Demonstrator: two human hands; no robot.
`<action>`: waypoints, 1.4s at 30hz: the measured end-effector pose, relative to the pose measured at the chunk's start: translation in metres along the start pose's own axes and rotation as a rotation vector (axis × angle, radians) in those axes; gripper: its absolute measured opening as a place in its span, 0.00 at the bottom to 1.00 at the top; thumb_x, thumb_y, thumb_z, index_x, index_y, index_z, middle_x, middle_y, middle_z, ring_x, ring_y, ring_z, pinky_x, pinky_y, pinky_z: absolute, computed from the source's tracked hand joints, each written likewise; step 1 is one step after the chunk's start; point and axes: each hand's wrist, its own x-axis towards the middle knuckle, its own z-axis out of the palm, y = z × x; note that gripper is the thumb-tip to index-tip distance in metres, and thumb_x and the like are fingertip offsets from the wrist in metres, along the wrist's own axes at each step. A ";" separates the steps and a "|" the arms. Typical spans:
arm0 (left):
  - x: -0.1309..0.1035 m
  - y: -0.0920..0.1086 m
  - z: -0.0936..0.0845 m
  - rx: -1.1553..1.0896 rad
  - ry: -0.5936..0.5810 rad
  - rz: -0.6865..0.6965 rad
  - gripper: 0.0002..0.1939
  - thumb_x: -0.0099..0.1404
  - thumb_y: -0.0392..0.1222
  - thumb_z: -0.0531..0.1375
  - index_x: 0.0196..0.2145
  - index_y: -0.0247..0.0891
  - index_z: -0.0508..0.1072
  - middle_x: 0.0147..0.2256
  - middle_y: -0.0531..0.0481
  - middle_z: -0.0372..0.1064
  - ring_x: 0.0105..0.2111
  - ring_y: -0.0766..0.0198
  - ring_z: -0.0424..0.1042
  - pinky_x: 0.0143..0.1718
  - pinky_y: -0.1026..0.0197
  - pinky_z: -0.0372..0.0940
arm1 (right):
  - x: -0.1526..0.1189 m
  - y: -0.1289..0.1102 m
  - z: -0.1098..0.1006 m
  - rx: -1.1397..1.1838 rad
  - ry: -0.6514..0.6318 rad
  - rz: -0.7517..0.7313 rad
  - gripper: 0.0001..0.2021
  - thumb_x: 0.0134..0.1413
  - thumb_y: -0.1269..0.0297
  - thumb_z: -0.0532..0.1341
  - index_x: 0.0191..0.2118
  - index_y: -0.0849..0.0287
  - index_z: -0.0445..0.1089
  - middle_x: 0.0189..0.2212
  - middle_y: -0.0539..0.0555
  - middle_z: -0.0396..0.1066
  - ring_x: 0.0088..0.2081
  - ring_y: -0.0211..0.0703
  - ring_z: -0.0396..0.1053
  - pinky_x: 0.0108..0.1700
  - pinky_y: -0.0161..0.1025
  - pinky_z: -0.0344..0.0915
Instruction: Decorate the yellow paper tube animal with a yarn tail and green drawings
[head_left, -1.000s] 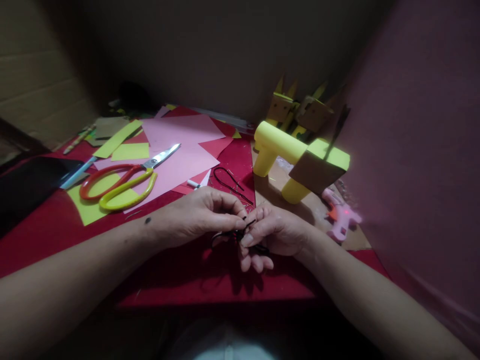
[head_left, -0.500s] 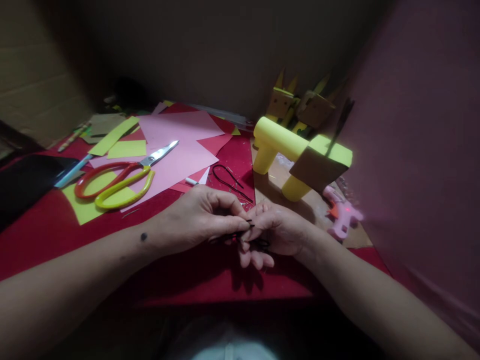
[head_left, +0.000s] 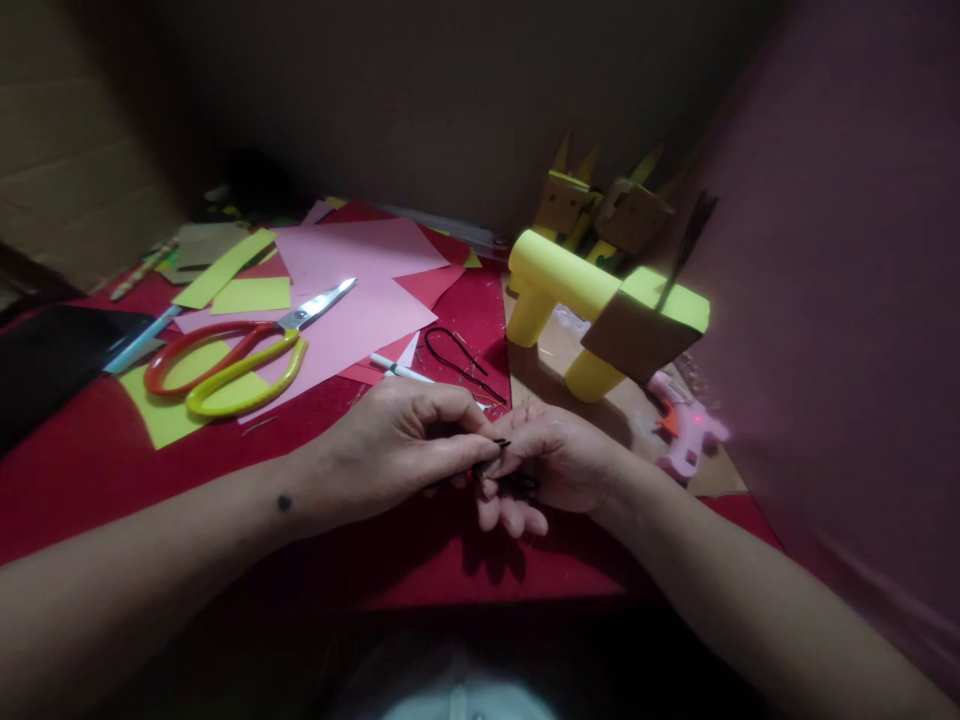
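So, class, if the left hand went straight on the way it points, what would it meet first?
Most likely the right hand, directly ahead of the left hand; dark strands show between them, and depth there is unclear.

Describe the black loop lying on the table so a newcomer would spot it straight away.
On the red tabletop, look between the pink paper and the brown board. Just beyond where the left hand and right hand meet lies a long, thin black loop; unlike the dark piece the hands hold, it lies loose.
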 end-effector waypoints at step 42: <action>0.009 0.010 -0.011 0.096 0.247 -0.060 0.08 0.59 0.43 0.67 0.24 0.40 0.81 0.36 0.50 0.71 0.33 0.64 0.72 0.33 0.63 0.68 | 0.000 -0.007 0.001 -0.205 0.187 -0.332 0.28 0.41 0.58 0.80 0.45 0.59 0.70 0.23 0.48 0.77 0.18 0.33 0.69 0.19 0.27 0.65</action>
